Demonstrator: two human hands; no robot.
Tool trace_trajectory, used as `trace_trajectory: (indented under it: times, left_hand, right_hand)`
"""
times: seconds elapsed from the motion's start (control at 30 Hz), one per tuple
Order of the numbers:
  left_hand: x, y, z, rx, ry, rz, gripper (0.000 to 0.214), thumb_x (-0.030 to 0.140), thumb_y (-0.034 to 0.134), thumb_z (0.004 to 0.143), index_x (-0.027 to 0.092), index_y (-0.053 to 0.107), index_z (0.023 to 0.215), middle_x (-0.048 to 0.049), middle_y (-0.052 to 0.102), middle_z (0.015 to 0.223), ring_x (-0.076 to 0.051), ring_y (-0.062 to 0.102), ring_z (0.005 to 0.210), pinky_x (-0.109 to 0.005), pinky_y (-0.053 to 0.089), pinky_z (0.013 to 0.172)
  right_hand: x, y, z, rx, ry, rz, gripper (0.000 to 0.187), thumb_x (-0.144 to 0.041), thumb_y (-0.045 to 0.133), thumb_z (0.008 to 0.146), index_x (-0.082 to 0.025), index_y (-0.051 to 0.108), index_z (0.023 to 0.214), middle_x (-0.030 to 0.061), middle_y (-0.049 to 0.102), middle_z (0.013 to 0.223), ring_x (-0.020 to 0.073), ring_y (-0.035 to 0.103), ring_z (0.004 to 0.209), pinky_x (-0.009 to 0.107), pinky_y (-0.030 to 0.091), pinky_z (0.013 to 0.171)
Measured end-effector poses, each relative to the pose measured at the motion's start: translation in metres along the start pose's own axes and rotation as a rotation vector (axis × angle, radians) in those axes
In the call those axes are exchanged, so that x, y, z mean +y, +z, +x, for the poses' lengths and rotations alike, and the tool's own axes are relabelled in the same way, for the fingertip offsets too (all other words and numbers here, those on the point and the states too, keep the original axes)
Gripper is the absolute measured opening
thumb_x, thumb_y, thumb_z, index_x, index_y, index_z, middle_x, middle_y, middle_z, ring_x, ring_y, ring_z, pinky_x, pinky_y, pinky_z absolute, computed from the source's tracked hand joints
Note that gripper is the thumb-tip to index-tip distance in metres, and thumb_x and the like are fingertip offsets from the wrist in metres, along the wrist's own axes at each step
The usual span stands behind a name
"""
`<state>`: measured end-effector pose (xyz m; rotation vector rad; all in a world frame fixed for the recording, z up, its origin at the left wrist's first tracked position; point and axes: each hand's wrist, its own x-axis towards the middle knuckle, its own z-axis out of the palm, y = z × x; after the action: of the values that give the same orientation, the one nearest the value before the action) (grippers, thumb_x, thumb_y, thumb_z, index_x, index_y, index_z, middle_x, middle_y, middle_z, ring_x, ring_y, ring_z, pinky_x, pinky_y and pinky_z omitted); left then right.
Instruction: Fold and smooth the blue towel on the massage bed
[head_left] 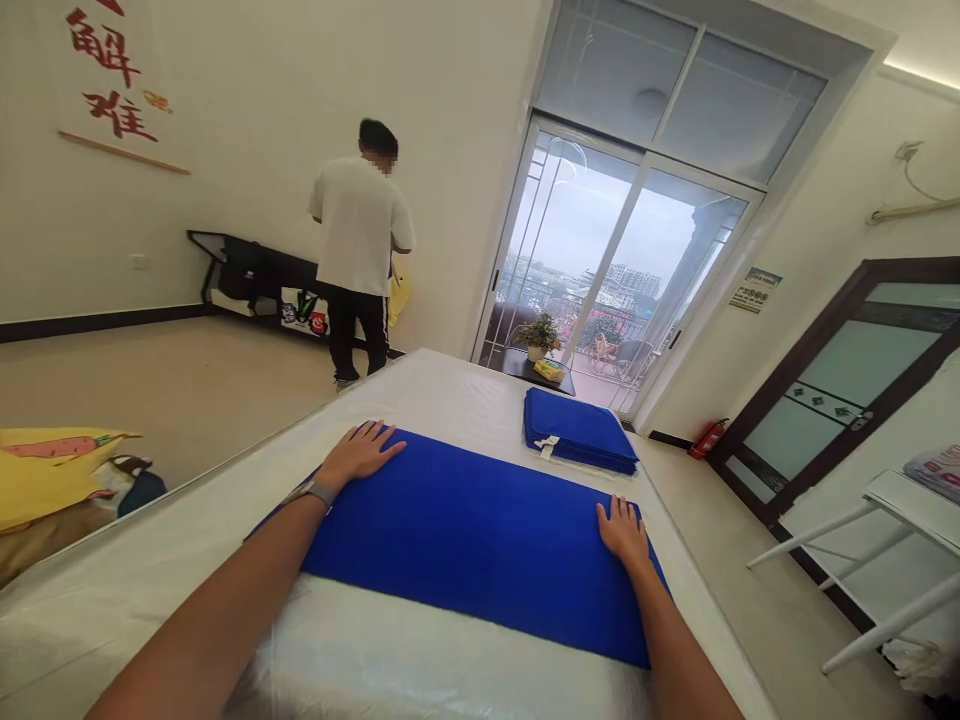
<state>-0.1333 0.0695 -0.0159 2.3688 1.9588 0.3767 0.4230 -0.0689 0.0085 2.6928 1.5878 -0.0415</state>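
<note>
A blue cloth (480, 545) lies spread flat across the plastic-covered table (450, 385) before me. My left hand (361, 455) rests palm down on its far left corner, fingers spread. On the far right corner lies my right hand (624, 530), also flat with the fingers apart. Neither hand grasps anything. Beyond the right hand sits a stack of folded blue cloths (577, 428), with a white tag hanging from its near side. A grey band circles my left wrist.
A person (364, 230) in a white shirt stands past the table's far left edge. At left is a yellow cloth item (52, 470). A white stand (885, 500) is at right. A small dark table (517, 368) with a potted plant (538, 335) stands by the glass door.
</note>
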Motion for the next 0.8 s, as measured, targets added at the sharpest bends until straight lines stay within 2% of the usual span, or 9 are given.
trace_trajectory:
  times: [0.13,0.23,0.3,0.4,0.5,0.57,0.63,0.7,0.8]
  left_hand:
    - [0.009,-0.005,-0.005,0.021,-0.001,-0.004,0.084,0.075,0.018,0.092,0.021,0.035,0.155,-0.0133,0.028,0.164,-0.031,0.022,0.152,-0.05,0.016,0.121]
    - [0.011,-0.006,-0.006,0.025,-0.009,-0.005,0.085,0.075,0.017,0.092,0.022,0.034,0.155,-0.0134,0.029,0.164,-0.031,0.023,0.151,-0.05,0.017,0.12]
    - [0.01,-0.006,-0.006,0.029,-0.007,-0.002,0.085,0.075,0.017,0.092,0.021,0.035,0.155,-0.0136,0.03,0.163,-0.031,0.023,0.151,-0.05,0.017,0.12]
    - [0.01,-0.006,-0.007,0.038,0.006,0.009,0.082,0.073,0.017,0.093,0.021,0.036,0.154,-0.0131,0.031,0.163,-0.031,0.024,0.151,-0.051,0.018,0.12]
    - [0.011,-0.009,-0.009,0.026,0.009,0.024,0.08,0.071,0.018,0.094,0.021,0.035,0.155,-0.0121,0.03,0.164,-0.03,0.024,0.151,-0.05,0.018,0.12]
    - [0.012,-0.011,-0.01,0.008,0.002,0.021,0.08,0.07,0.017,0.094,0.021,0.034,0.155,-0.0115,0.028,0.164,-0.029,0.022,0.152,-0.049,0.018,0.121]
    - [0.014,-0.014,-0.011,-0.011,-0.01,0.014,0.079,0.07,0.016,0.095,0.022,0.033,0.156,-0.0109,0.027,0.165,-0.029,0.021,0.152,-0.049,0.017,0.121]
    - [0.014,-0.015,-0.01,-0.023,-0.015,0.019,0.079,0.07,0.016,0.095,0.022,0.031,0.156,-0.0111,0.026,0.165,-0.029,0.021,0.152,-0.049,0.017,0.121]
    - [0.012,-0.013,-0.008,-0.022,-0.004,0.039,0.078,0.069,0.017,0.095,0.021,0.031,0.156,-0.0123,0.027,0.165,-0.029,0.022,0.152,-0.05,0.017,0.121]
  right_hand:
    - [-0.026,-0.015,-0.014,0.108,0.067,-0.196,0.064,-0.041,0.024,0.101,-0.009,0.036,0.155,0.0144,0.025,0.164,0.0329,0.013,0.153,0.053,0.001,0.122]
    - [-0.074,-0.025,-0.035,0.211,-0.099,-0.227,0.058,-0.02,0.024,0.098,-0.007,0.044,0.15,0.0154,0.033,0.161,0.0305,0.016,0.152,0.05,-0.004,0.121]
    - [-0.117,-0.029,-0.051,0.233,-0.238,-0.137,0.057,-0.021,0.024,0.099,-0.008,0.043,0.151,0.0143,0.035,0.16,0.0281,0.019,0.152,0.046,-0.002,0.122]
    - [-0.177,-0.027,-0.068,0.124,-0.444,0.031,0.058,-0.038,0.023,0.103,-0.015,0.038,0.154,0.0076,0.032,0.163,0.0222,0.021,0.151,0.04,0.007,0.123]
    - [-0.21,-0.02,-0.07,-0.004,-0.514,0.131,0.065,-0.048,0.016,0.104,-0.016,0.027,0.159,0.004,0.023,0.166,0.0191,0.016,0.153,0.038,0.008,0.123]
    - [-0.212,-0.014,-0.066,-0.071,-0.504,0.152,0.068,-0.052,0.013,0.103,-0.015,0.02,0.16,0.0028,0.017,0.167,0.0184,0.011,0.154,0.038,0.005,0.124]
    - [-0.199,-0.009,-0.057,-0.103,-0.493,0.158,0.071,-0.056,0.013,0.103,-0.017,0.016,0.161,0.001,0.013,0.168,0.0172,0.008,0.154,0.038,0.003,0.124]
    - [-0.173,-0.006,-0.047,-0.104,-0.469,0.15,0.071,-0.057,0.013,0.102,-0.017,0.015,0.161,-0.0001,0.012,0.168,0.0167,0.007,0.154,0.038,0.002,0.124]
    - [-0.112,-0.005,-0.027,-0.083,-0.346,0.114,0.07,-0.055,0.013,0.103,-0.016,0.014,0.161,0.0008,0.013,0.168,0.0172,0.007,0.154,0.038,0.003,0.124]
